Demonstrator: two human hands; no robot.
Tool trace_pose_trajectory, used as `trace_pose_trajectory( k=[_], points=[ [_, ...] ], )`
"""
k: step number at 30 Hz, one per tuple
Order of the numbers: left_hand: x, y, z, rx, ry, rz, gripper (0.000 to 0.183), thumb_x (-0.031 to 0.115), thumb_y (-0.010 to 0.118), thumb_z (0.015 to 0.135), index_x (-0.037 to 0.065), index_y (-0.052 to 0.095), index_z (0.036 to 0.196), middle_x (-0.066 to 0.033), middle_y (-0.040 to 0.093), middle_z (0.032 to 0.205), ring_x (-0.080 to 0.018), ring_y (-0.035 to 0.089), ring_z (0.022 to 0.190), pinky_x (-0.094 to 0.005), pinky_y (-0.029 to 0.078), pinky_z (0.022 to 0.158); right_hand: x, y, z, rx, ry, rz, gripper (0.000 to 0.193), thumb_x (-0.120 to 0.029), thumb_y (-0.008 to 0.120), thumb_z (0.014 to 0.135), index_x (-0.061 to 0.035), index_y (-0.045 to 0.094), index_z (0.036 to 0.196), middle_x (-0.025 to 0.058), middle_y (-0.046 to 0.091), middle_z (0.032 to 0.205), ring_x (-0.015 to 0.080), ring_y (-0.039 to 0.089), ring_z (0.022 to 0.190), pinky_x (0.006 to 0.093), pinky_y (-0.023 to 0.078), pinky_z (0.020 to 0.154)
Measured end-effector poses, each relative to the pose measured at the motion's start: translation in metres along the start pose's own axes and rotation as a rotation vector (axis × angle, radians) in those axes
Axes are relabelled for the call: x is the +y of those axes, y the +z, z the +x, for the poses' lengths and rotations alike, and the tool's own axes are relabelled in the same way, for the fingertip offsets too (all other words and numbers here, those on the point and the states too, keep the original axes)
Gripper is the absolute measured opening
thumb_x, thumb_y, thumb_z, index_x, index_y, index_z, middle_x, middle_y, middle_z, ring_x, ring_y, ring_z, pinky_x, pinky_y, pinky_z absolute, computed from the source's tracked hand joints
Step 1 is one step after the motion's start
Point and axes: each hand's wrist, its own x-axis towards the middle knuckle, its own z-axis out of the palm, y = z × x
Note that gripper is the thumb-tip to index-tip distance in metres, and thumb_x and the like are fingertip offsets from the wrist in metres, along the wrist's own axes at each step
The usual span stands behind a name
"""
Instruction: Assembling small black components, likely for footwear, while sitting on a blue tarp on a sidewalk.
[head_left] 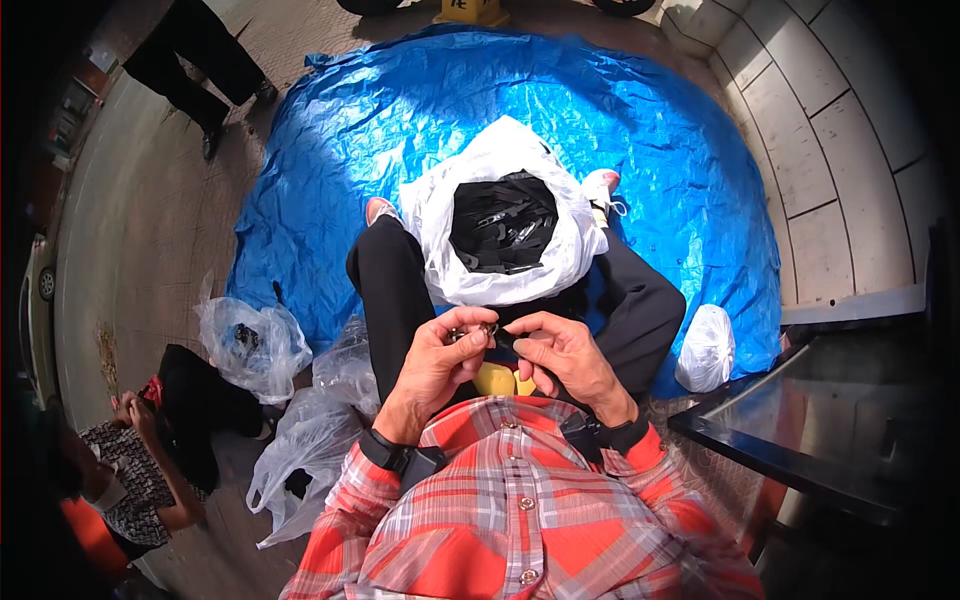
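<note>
In front of my chest my left hand (440,362) is closed, its thumb and fingers pinching a few small dark shiny pieces (458,334). My right hand (572,358) is closed beside it, thumb against forefinger, on a small black piece (506,338). The fingertips of both hands almost meet; the exact kind of these pieces is too small to make out. Just beyond my hands, between my legs, stands a white plastic bag (430,262), its mouth wide and rolled back. Many flat black pieces (505,222) fill it. Something yellow (495,380) shows below my hands at my lap.
A blue tarp (640,110) spreads under my feet. Translucent plastic bags (255,345) lie at my left, and a tied white bag (707,350) sits at my right near a dark glossy panel (810,410). A person (130,480) sits at lower left; another stands (200,60) at far left.
</note>
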Motion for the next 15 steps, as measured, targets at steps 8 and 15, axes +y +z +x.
trace_pose_trajectory(
  k=[8, 15],
  points=[
    [0.000, -0.002, -0.007, -0.048, -0.018, 0.052, 0.026, 0.008, 0.065, 0.079, 0.000, 0.059, 0.104, -0.0020, 0.058, 0.076, -0.0017, 0.039, 0.051, -0.0150, 0.025, 0.042, 0.002, 0.004, 0.000, -0.049, 0.050, 0.017, 0.018, -0.011, 0.055, 0.087, 0.0013, 0.053, 0.101, 0.0066, 0.059, 0.064, 0.0046, 0.046, 0.041, 0.0177, 0.034, 0.037],
    [0.006, 0.000, -0.015, -0.038, 0.079, 0.308, 0.026, 0.006, 0.068, 0.076, -0.002, 0.061, 0.099, -0.0004, 0.056, 0.067, -0.0029, 0.039, 0.047, -0.0167, 0.026, 0.041, -0.006, 0.013, 0.006, -0.162, 0.078, 0.182, 0.033, -0.021, 0.054, 0.089, -0.0013, 0.039, 0.111, 0.0078, 0.060, 0.071, 0.0053, 0.051, 0.049, 0.0177, 0.038, 0.042]
  ],
)
